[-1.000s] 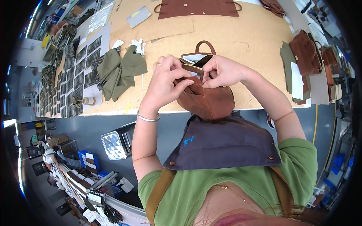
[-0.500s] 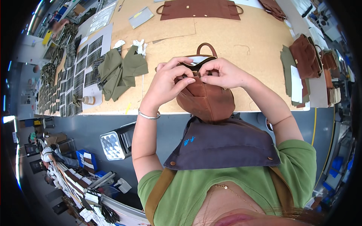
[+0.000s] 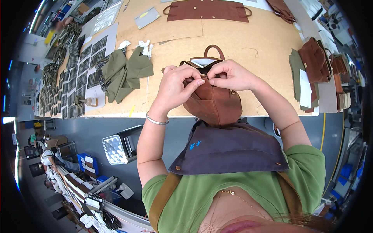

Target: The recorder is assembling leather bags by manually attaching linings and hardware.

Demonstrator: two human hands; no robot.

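A brown handbag (image 3: 213,103) stands at the table's front edge against my apron, its top unzipped and a pale lining showing inside. One looped handle (image 3: 213,48) rises at its far side. My left hand (image 3: 179,83) is closed on the near end of the bag's opening, thumb and fingertips pinching the edge by the zipper. Close beside it, my right hand (image 3: 231,76) pinches the same edge from the right. The fingers partly hide the zipper end between them, so the exact part in each pinch is hard to make out.
Olive fabric pieces (image 3: 126,73) lie left of the bag, near plaid cut panels (image 3: 79,73) and a small bottle (image 3: 91,102). A flat brown bag panel (image 3: 208,11) is at the back. More brown bags (image 3: 314,58) are stacked at the right edge. A black stool (image 3: 122,145) stands below the table.
My left wrist has shifted slightly, and its fingers have drawn in closer around the zipper end. Both hands stay on the handbag, which has barely moved.
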